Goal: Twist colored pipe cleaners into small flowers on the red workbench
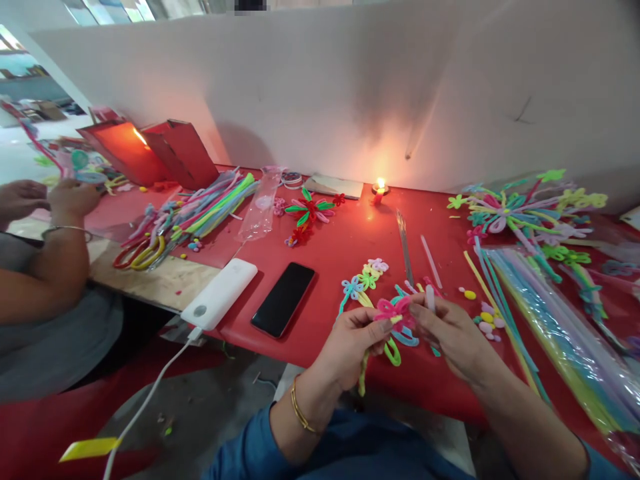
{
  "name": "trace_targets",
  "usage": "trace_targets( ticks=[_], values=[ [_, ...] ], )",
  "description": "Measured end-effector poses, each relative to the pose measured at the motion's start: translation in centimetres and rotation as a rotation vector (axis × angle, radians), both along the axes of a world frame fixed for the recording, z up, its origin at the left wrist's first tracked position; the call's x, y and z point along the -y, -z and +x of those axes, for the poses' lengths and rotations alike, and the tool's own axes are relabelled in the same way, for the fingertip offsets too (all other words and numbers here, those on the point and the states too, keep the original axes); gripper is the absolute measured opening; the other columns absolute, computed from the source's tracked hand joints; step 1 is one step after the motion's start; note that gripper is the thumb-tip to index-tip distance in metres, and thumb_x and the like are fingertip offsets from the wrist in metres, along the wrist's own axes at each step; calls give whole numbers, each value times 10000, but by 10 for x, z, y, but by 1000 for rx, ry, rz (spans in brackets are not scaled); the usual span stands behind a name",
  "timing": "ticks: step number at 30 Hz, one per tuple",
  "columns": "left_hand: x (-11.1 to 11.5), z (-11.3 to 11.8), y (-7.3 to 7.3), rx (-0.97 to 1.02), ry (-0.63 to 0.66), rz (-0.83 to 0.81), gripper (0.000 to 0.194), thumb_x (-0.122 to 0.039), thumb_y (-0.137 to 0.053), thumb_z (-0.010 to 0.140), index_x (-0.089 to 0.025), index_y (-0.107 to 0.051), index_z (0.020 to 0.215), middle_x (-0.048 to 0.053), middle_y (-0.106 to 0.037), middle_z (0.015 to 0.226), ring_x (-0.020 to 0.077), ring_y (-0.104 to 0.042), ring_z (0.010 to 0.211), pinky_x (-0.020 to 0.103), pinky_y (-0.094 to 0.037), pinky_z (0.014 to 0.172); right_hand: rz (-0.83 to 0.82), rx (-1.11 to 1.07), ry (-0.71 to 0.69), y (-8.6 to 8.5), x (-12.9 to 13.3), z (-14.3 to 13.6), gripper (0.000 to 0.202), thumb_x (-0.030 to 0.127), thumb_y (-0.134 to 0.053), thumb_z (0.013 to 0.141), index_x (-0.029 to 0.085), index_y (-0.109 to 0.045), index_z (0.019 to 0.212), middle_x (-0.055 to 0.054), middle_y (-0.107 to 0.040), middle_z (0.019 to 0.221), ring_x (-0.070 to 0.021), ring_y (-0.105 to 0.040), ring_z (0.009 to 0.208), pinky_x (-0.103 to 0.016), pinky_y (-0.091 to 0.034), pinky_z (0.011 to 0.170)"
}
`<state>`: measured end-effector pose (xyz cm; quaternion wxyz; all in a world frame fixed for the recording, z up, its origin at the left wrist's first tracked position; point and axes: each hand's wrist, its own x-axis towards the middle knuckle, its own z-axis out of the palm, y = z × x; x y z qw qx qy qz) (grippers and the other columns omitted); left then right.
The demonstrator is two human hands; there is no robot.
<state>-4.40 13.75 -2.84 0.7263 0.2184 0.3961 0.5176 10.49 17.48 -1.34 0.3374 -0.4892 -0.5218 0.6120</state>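
Observation:
A pink pipe-cleaner flower [395, 311] with a pale yellow centre is held between both hands over the table's front edge. My left hand [353, 343] pinches its left side between thumb and fingers. At the flower's right edge my right hand [457, 333] is closed, its fingertips touching the petals. A short whitish stick [431, 298], like a glue stick, sticks up from the right fingers. Green and blue pipe-cleaner loops [394, 352] hang below the flower. Just beyond the hands lies a chain of small pastel pipe-cleaner flowers [367, 279].
A lit candle [380, 190] burns near the wall. Thin wires [405, 247], a black phone [283, 300] and a white power bank [220, 293] lie on the red table. Bagged pipe cleaners [565, 320] are at right. Scissors [143, 253] lie left, near a co-worker's hands [70, 200].

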Motion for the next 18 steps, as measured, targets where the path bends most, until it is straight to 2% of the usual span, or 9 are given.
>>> trace_targets(
  ticks=[3, 5, 8, 10, 11, 15, 18],
  values=[
    [-4, -5, 3, 0, -7, 20, 283, -350, -741, 584, -130, -564, 579, -47, -484, 469, 34, -375, 410, 190, -267, 437, 52, -32, -20, 1, -19, 5, 307, 497, -515, 761, 200, -533, 835, 78, -332, 494, -81, -301, 427, -223, -292, 418],
    [-8, -10, 5, 9, -33, 38, 268, -332, -716, 624, -129, -552, 566, -46, -475, 459, 35, -377, 413, 189, -269, 444, 141, 32, 11, 2, -44, 11, 222, 428, -431, 811, 214, -492, 820, 75, -348, 505, -93, -340, 438, -242, -364, 466],
    [-12, -17, 7, 55, -101, 5, 228, -279, -699, 642, -131, -543, 567, -41, -492, 470, 36, -391, 416, 181, -266, 441, 391, 343, 81, 4, -98, 17, 107, 303, -374, 800, 229, -450, 810, 62, -408, 541, -115, -431, 493, -264, -423, 554],
    [-15, -22, 8, 81, -138, -36, 192, -251, -696, 633, -131, -554, 584, -35, -514, 486, 38, -409, 418, 175, -268, 438, 457, 471, 104, 6, -140, 18, 99, 280, -416, 778, 225, -462, 846, 42, -481, 581, -138, -499, 569, -270, -422, 596],
    [-17, -24, 9, 88, -150, -47, 180, -243, -693, 632, -130, -559, 588, -34, -517, 484, 39, -412, 417, 172, -269, 437, 515, 649, 108, 7, -161, 17, 125, 270, -390, 788, 222, -462, 878, 29, -525, 611, -145, -537, 606, -268, -429, 614],
    [-19, -30, 13, 115, -184, -78, 169, -237, -702, 626, -127, -576, 601, -35, -516, 469, 32, -399, 405, 159, -261, 422, 546, 852, 156, 13, -234, 6, 190, 230, -396, 786, 198, -483, 952, -42, -640, 752, -192, -597, 780, -293, -427, 695],
    [-19, -33, 17, 133, -187, -101, 175, -240, -717, 618, -125, -585, 608, -29, -538, 498, 31, -412, 409, 156, -274, 426, 546, 999, 201, 17, -269, -6, 177, 245, -439, 771, 206, -527, 920, -83, -663, 852, -243, -586, 870, -321, -411, 697]
  ],
)
